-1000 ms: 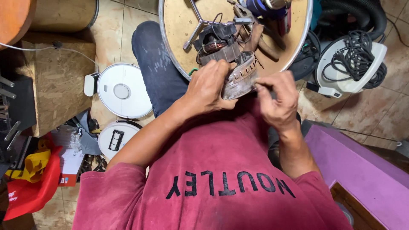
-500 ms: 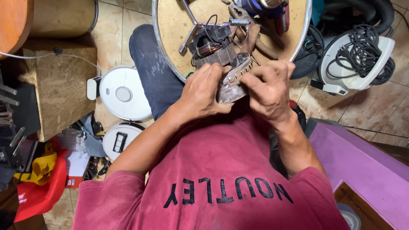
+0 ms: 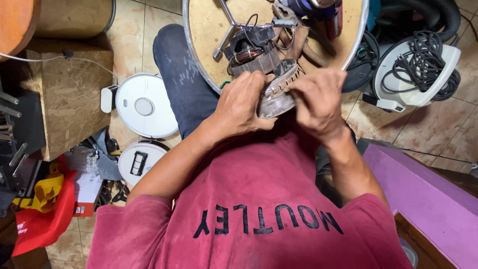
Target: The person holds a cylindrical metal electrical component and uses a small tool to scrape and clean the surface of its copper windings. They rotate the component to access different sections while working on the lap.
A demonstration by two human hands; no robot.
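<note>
My left hand (image 3: pixel 241 107) grips the left side of a round grey metal motor housing with a slotted rim (image 3: pixel 280 89), held over my lap. My right hand (image 3: pixel 318 99) closes on its right side, fingers over the rim. Just beyond the hands, a motor stator with copper windings (image 3: pixel 251 54) lies on a round wooden tray table with a metal rim (image 3: pixel 199 65). A three-armed metal wrench (image 3: pixel 228 27) rests on the same tray.
Two white round robot vacuums (image 3: pixel 144 105) (image 3: pixel 139 160) sit on the tiled floor at left beside a chipboard box (image 3: pixel 69 94). A white vacuum body with a coiled black cord (image 3: pixel 420 69) stands at right. A purple bench (image 3: pixel 428 199) runs at lower right. Red and yellow clutter (image 3: pixel 42 209) lies at lower left.
The view has shifted slightly. Both hands have turned the housing a little and stay closed on it; my right hand's fingers have moved up over the rim.
</note>
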